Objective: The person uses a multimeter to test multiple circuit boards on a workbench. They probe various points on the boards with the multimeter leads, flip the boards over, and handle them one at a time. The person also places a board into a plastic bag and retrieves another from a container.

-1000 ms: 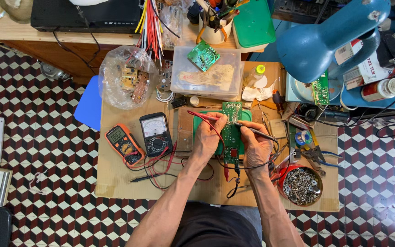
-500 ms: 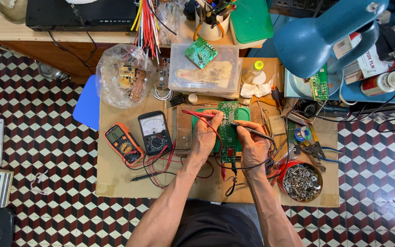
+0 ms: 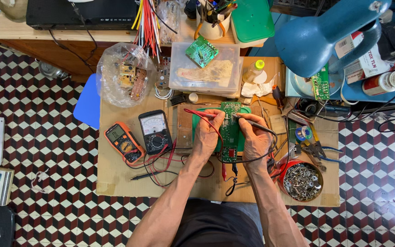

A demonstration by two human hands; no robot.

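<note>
Since the earlier frames the hands sit nearer together over the board (image 3: 230, 130). The red probe (image 3: 198, 113) was raised and slanted up and away from the board; now it lies flatter, its tip close to the board's upper left edge. The black probe (image 3: 252, 122) keeps much the same slant from the right.

The board is a long, narrow green strip lying on a green mat (image 3: 197, 126). Its long axis runs away from the person, one short end toward the clear box (image 3: 204, 73) and the other toward the body, with a red patch near that lower end.

The left hand (image 3: 208, 132) is curled shut around the red probe in a pencil-like pinch, resting at the board's left edge. The red probe points roughly sideways, its back end to the left of the board. The right hand (image 3: 255, 139) is likewise closed in a pinch on the black probe, resting at the board's right edge; that probe slants down to the right, its tip on the board's upper part.

Left of the board stand a black meter (image 3: 154, 131) with a white dial and, further left, an orange meter (image 3: 123, 143). Red and black leads (image 3: 174, 164) trail from the meters toward the board's lower end. Right of and below the board sits a red tin (image 3: 283, 174) of screws. A blue lamp (image 3: 316, 36) hangs above and to the right of the board.
</note>
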